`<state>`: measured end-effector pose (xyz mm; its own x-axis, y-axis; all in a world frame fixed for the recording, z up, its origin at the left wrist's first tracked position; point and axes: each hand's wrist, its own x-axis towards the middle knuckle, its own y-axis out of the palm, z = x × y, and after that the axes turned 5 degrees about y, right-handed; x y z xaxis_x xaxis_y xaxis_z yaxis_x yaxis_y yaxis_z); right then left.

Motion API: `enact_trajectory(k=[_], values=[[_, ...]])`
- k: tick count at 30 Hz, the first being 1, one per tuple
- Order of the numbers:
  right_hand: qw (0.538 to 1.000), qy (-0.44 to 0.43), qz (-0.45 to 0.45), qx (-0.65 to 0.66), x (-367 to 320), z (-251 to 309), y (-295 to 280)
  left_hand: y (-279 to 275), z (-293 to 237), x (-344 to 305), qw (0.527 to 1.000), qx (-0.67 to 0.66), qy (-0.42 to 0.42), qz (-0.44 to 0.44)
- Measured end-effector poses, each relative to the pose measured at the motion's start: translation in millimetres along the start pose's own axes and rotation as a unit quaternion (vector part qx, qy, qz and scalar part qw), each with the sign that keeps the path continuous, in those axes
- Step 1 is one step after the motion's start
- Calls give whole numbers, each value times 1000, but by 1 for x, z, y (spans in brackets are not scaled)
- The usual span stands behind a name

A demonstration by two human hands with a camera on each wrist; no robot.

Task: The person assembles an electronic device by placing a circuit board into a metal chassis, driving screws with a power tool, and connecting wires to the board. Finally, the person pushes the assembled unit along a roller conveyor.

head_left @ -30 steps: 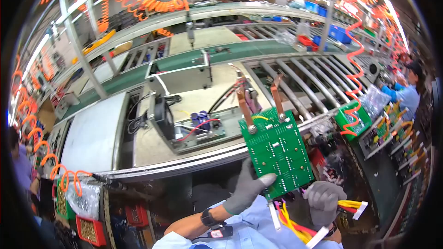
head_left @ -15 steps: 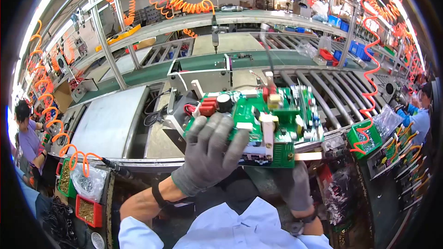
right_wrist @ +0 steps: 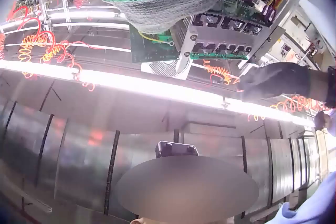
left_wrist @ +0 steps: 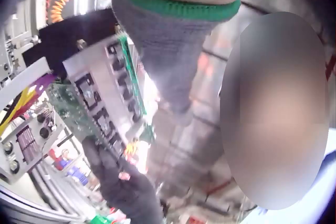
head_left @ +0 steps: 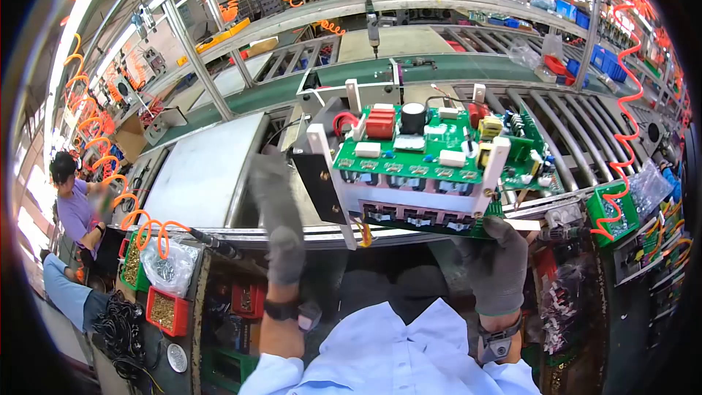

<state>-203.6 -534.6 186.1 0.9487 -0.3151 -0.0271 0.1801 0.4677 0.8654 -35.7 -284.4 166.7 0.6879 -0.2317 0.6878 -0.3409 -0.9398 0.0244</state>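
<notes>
A green circuit board [head_left: 435,148] packed with parts is held up, component side on top, in front of the work line. A metal strip with rows of black parts faces me, white posts stand at its corners, and a black plate [head_left: 318,186] is on its left end. My right hand [head_left: 499,267], in a grey glove, grips the board's lower right edge, thumb on top. The gloved left hand [head_left: 278,208] is blurred, off the board to its left, fingers extended and holding nothing. Yellow and purple wires [left_wrist: 39,90] hang under the board in the left wrist view.
Behind the board stands a grey metal chassis [head_left: 369,95], partly hidden. Metal rollers [head_left: 567,143] run to the right; a white panel [head_left: 205,175] lies left. A screwdriver [head_left: 373,29] hangs on an orange coiled hose. Screw bins [head_left: 167,312] are at lower left, near another person [head_left: 77,205].
The board has turned from solder side facing me to component side up. My left hand has let go and moved left; the right hand now grips the board. The head view has shifted.
</notes>
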Motion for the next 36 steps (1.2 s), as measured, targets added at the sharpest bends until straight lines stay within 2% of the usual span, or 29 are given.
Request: enact_trajectory(k=[1,2,4,6,7,10,13,14,17,18,21,22,24,25,26,27,29,30,31,33,35,36], values=[[1000,3,4,7,1,2,2,-11,27,-26,988,-100,-121,5],[999,10,17,28,4,1,1,-12,53,-43,967,-160,-196,-4],[999,9,11,41,8,-3,5,5,90,-65,929,-251,-272,-16],[999,3,11,43,12,-7,7,32,85,-65,906,-332,-264,-2],[999,-2,14,38,13,-10,6,44,73,-58,891,-391,-227,41],[1000,-26,8,7,21,-18,-11,54,65,-77,767,-569,-296,-35],[999,-39,-16,-12,29,-22,-21,73,19,-63,720,-633,-284,-32],[998,-43,-21,-27,31,-22,-28,67,13,-57,717,-620,-316,-48],[995,-57,-29,-79,33,-24,-30,67,5,-40,776,-433,-448,-101],[993,-65,-31,-97,34,-25,-29,67,-2,-38,777,-458,-426,-64],[986,-62,-41,-149,32,-28,-34,74,-4,-32,795,-420,-423,-111],[984,-46,-28,-171,36,-31,-44,73,-5,-31,810,-404,-415,-88],[922,-109,6,-371,48,-53,-86,70,-2,-30,841,-355,-399,-91],[912,-113,11,-394,49,-51,-84,70,0,-27,853,-334,-391,-87],[927,-97,21,-362,48,-45,-64,73,-18,-20,852,-348,-382,-82],[939,-83,32,-333,44,-37,-42,73,-11,-21,834,-374,-386,-122],[918,-98,70,-377,45,-35,-28,65,-2,-23,778,-497,-365,-119],[912,-98,87,-388,48,-35,-23,63,-2,-24,791,-506,-328,-99],[907,-97,104,-397,52,-34,-17,65,-5,-25,765,-538,-326,-136],[891,-101,139,-420,58,-28,-3,61,-2,-26,786,-529,-274,-164],[814,-128,233,-517,68,-23,-7,40,17,-30,841,-486,-208,-114],[746,-199,290,-565,72,-15,-2,30,24,-30,864,-464,-173,-93]])
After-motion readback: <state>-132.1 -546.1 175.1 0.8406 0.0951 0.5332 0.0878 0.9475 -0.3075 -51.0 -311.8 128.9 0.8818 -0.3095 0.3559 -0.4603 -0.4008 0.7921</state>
